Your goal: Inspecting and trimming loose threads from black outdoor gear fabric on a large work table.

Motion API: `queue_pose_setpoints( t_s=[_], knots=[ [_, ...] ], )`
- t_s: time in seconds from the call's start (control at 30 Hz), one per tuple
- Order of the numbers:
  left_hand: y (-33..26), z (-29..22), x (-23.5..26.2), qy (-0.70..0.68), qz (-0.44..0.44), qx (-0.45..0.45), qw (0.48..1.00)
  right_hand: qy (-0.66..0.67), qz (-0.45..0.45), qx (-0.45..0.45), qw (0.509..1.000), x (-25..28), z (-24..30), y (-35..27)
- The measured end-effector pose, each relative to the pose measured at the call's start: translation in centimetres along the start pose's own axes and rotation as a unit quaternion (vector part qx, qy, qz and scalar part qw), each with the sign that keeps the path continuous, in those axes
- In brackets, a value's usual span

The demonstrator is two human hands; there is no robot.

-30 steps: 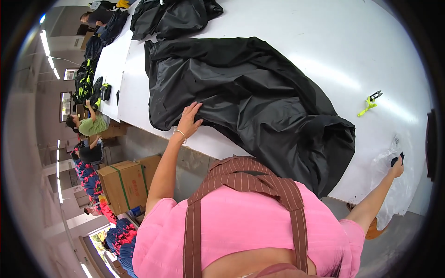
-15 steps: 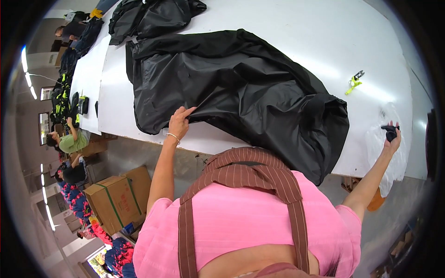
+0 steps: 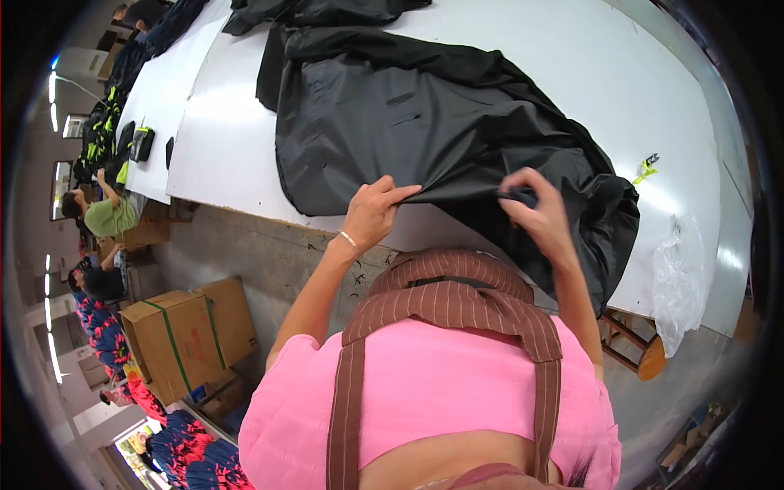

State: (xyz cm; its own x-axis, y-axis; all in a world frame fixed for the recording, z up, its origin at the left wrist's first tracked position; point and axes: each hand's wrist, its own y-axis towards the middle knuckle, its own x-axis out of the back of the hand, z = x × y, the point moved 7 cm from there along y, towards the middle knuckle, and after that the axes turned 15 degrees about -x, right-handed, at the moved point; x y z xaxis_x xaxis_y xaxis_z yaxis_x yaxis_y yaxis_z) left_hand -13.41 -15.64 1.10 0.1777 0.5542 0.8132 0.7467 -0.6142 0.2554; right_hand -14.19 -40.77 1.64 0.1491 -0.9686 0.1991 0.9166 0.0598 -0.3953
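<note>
A large black, slightly shiny cloth piece (image 3: 351,122) lies rumpled over the table's near edge, with two short dark slits in its surface. My left hand (image 3: 371,214) is closed on its near edge, the forefinger stretched to the right along the cloth. Above the cloth's right half, my right hand (image 3: 541,214) pinches a small dark piece (image 3: 521,196), soft-looking and bunched up. What exactly that piece is stays hidden among the fingers. Folds of the black cloth sag off the table below my right hand.
A yellow-handled snipper (image 3: 646,169) lies on the white table (image 3: 237,147). Clear plastic (image 3: 679,282) hangs over the right edge above a wooden stool (image 3: 651,358). More black cloth (image 3: 327,10) lies at the back. A carton (image 3: 175,343) stands left; people (image 3: 110,216) work beyond.
My right hand has swung in from the plastic at the far right to the black cloth, bringing the small dark piece. My left hand stays at the cloth's edge; the view has shifted.
</note>
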Motion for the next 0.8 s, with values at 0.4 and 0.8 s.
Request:
queue_pose_setpoints(
  t_s=[0.4, 0.8],
  knots=[
    [-14.8, 14.0, 3.4, -0.017, -0.262, 0.128, 0.956, -0.284, -0.169, 0.085, 0.94, -5.7, -3.3, 2.7],
    [-14.1, 22.8, 6.0, -0.515, -0.467, 0.281, 0.662, -0.144, -0.225, 0.086, 0.96, -1.0, 2.2, -2.4]
  ],
)
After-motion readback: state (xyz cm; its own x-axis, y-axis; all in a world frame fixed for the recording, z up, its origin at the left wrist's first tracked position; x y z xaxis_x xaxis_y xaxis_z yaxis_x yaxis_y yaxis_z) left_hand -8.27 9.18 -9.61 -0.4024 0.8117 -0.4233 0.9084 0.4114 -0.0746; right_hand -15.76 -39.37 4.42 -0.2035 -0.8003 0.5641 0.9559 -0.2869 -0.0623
